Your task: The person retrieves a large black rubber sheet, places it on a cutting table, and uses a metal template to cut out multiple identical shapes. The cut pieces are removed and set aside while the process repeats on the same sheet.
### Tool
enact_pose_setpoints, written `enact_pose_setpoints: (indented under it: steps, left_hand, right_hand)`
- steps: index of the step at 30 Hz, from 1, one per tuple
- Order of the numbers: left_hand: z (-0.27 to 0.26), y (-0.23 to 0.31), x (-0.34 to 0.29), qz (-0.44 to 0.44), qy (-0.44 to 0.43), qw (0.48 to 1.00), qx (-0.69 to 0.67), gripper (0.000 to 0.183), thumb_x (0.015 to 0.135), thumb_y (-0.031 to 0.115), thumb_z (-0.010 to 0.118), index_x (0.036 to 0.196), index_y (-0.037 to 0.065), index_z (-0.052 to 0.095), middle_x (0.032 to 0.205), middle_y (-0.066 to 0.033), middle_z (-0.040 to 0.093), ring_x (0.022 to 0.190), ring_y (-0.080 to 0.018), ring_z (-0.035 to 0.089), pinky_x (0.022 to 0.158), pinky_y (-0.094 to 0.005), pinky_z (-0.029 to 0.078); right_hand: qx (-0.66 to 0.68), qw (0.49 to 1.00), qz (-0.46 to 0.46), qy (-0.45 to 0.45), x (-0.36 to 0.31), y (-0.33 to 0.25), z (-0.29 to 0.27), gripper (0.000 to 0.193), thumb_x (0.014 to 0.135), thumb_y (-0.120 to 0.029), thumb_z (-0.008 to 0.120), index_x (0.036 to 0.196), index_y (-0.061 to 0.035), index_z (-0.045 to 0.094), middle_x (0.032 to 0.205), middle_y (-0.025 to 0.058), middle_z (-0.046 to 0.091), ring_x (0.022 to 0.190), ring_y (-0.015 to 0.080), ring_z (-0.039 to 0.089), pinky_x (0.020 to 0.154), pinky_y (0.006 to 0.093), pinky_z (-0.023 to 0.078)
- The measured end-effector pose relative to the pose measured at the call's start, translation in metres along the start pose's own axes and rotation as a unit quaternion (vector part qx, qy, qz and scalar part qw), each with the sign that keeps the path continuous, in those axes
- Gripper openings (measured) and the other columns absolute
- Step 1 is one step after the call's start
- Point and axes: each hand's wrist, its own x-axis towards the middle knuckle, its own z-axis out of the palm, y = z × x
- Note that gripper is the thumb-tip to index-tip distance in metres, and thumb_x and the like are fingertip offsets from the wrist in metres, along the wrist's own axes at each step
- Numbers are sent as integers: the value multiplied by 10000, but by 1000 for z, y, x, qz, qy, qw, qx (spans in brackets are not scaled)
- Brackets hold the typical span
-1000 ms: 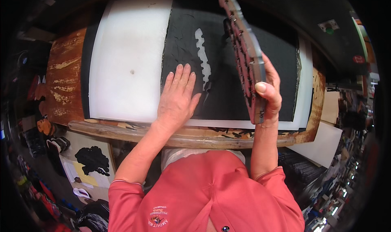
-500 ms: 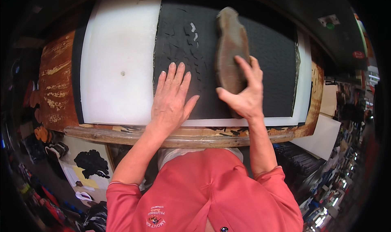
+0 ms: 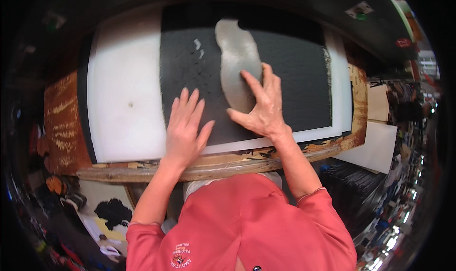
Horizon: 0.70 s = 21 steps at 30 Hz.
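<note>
A sole-shaped cutting die point(image 3: 232, 52), greyish and shiny on top, rests on or just over a black sheet point(image 3: 299, 76); I cannot tell whether it touches. My right hand point(image 3: 263, 102) grips its near end, thumb at the left edge and fingers over the top and along the right edge. My left hand point(image 3: 185, 128) lies with fingers stretched out on the sheet's near left part, holding nothing. Two small pale scraps point(image 3: 198, 47) sit on the sheet beyond the left hand, among small cut marks.
Under the black sheet is a white board point(image 3: 124, 71). A worn wooden rail point(image 3: 223, 166) runs along the near edge, with dark offcuts behind it. Dark machine parts point(image 3: 285, 4) overhang the far side. Stacked black sheets point(image 3: 354, 185) stand below at right.
My right hand and the die have shifted slightly left over the sheet, and the die's top now catches more light. The left hand stays flat on the sheet. The whole view has shifted.
</note>
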Motion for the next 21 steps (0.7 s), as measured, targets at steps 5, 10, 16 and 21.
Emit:
enact_pose_setpoints:
  steps: [5, 10, 16, 21]
  left_hand:
    - [-17, 36, -50, 27, 63, 984, -162, 213, 890, -111, 725, 1086, -28, 727, 1046, -202, 781, 905, -397, 765, 818, -445, 620]
    - [21, 58, -95, 9, 24, 993, -119, 125, 869, -60, 757, 856, 32, 673, 843, -111, 723, 744, -322, 695, 679, -407, 565]
    - [47, 43, -106, 27, 100, 994, 14, 216, 866, 18, 809, 795, 60, 609, 761, -98, 630, 703, -325, 629, 621, -445, 500]
    - [50, 36, -105, 23, 140, 989, 39, 263, 916, 32, 783, 751, 50, 579, 726, -135, 591, 684, -360, 608, 615, -477, 484]
  right_hand:
    - [48, 998, 22, 45, -21, -1, 0, 897, 647, -333, 982, 1406, 16, 655, 1629, 395, 365, 1379, 528, 491, 1144, 566, 473]
    - [76, 993, -12, 88, -20, -7, 23, 835, 668, -312, 940, 1385, 26, 674, 1638, 389, 343, 1402, 543, 444, 1142, 588, 458]
    - [268, 957, 44, 98, -10, 26, -35, 390, 869, -186, 860, 1189, -2, 734, 1312, 203, 678, 1141, 296, 680, 962, 442, 573]
    - [136, 907, 17, 397, 6, 92, -160, 154, 1021, -125, 724, 920, -19, 677, 868, 112, 686, 760, 235, 647, 738, 355, 525]
